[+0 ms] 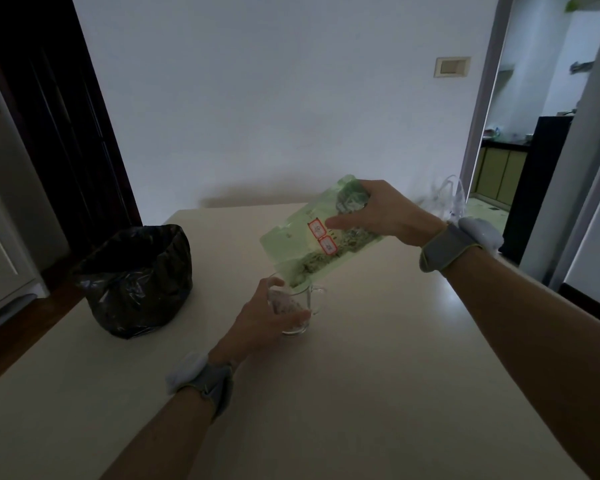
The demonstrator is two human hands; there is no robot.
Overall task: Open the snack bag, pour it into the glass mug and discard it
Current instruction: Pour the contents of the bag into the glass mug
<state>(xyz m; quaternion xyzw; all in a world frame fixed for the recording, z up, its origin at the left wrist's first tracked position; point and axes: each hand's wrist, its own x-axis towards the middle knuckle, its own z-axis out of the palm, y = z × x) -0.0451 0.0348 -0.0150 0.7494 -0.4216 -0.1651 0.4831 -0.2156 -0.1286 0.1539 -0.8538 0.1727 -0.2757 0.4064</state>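
Observation:
A pale green snack bag (pixel 302 237) with two red-edged labels is tilted down to the left, its lower corner over the rim of the glass mug (pixel 303 308). My right hand (pixel 378 213) grips the bag's upper end. My left hand (pixel 264 317) wraps around the mug's left side as it stands on the cream table (pixel 378 393). The mug's handle points right. Some snack pieces lie inside the mug, partly hidden by my fingers.
A bin lined with a black plastic bag (pixel 137 282) stands on the table to the left of the mug. A clear plastic bag (pixel 447 199) lies at the table's far right corner. A white wall rises behind the table, and a doorway opens at the right.

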